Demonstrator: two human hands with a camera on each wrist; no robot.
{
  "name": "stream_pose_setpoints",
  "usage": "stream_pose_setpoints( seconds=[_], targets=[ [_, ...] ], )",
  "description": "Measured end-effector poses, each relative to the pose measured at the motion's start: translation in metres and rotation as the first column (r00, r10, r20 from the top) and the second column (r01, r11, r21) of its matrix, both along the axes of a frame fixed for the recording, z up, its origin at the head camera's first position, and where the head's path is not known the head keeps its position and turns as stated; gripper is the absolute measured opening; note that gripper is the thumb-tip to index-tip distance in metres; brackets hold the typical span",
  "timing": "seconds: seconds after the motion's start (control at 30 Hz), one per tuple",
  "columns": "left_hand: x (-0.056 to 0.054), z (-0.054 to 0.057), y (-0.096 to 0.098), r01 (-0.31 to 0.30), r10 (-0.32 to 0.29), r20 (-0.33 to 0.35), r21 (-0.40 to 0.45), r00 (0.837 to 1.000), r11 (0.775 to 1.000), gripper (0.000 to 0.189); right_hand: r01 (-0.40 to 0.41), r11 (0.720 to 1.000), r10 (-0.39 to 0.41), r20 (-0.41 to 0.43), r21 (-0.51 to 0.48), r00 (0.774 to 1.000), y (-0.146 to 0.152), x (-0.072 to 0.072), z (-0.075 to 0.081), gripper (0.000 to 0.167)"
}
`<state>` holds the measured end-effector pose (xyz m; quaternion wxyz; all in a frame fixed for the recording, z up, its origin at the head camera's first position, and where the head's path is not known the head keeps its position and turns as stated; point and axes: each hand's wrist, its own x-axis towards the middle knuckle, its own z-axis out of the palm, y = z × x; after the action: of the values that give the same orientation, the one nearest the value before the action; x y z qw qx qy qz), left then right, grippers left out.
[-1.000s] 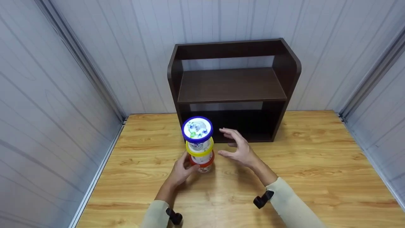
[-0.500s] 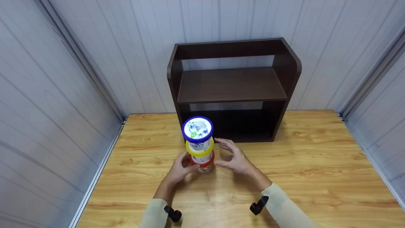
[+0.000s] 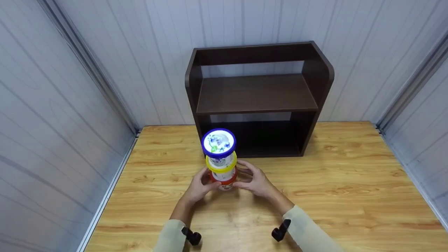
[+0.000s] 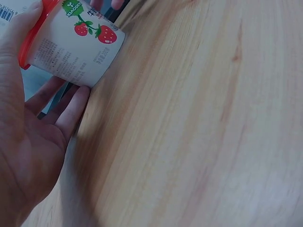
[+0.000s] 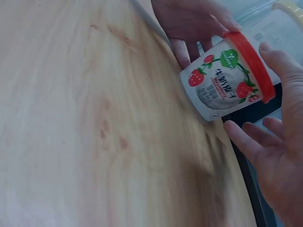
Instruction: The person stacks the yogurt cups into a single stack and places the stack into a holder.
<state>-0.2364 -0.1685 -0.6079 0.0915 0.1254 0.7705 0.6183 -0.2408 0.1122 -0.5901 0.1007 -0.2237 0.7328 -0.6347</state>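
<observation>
Three white tubs stand stacked on the table: one with a blue lid [image 3: 218, 142] on top, one with a yellow lid [image 3: 221, 168] in the middle, and a red-lidded tub [image 3: 226, 187] at the bottom. Strawberries decorate the red-lidded tub [image 5: 218, 80] in the right wrist view. My left hand [image 3: 197, 188] grips this bottom tub from the left, thumb at its red rim and fingers behind. On the other side my right hand [image 3: 257, 183] is spread around the tub; a gap shows between its fingers and the tub in the right wrist view.
A dark brown two-level shelf [image 3: 259, 93] stands right behind the stack, against the white panelled wall [image 3: 168, 42]. The wooden table [image 3: 350, 182] reaches to side walls at left and right.
My right hand has moved left and down toward the bottom tub, its fingers now close beside it. My left hand and the stack have stayed in place.
</observation>
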Motion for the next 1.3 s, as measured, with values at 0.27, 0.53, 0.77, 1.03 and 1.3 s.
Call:
stream_pose_setpoints(
  seconds=[0.27,0.53,0.77,1.03,1.3],
  targets=[
    [0.0,-0.001,0.0,0.002,-0.002,0.01,0.023,1.0,1.0,0.07,0.013,1.0,-0.013,-0.026,0.002,1.0,-0.007,0.002,-0.01,0.079],
    [0.0,-0.003,0.0,-0.003,0.003,0.009,0.014,1.0,1.0,0.072,0.035,0.999,-0.035,-0.02,-0.01,0.999,-0.014,0.002,-0.017,0.077],
    [0.0,-0.002,0.0,-0.006,0.006,0.0,0.011,1.0,1.0,0.073,0.048,0.996,-0.046,0.04,-0.07,0.998,-0.021,0.003,-0.02,0.074],
    [0.001,0.001,0.001,-0.013,0.013,0.002,0.01,1.0,1.0,0.074,0.076,0.993,-0.071,0.066,-0.088,0.995,-0.024,0.003,-0.021,0.071],
    [0.003,0.0,0.003,-0.027,0.028,-0.012,0.009,1.0,1.0,0.074,0.068,0.994,-0.063,0.059,-0.085,0.996,-0.023,0.001,-0.021,0.072]
  ],
)
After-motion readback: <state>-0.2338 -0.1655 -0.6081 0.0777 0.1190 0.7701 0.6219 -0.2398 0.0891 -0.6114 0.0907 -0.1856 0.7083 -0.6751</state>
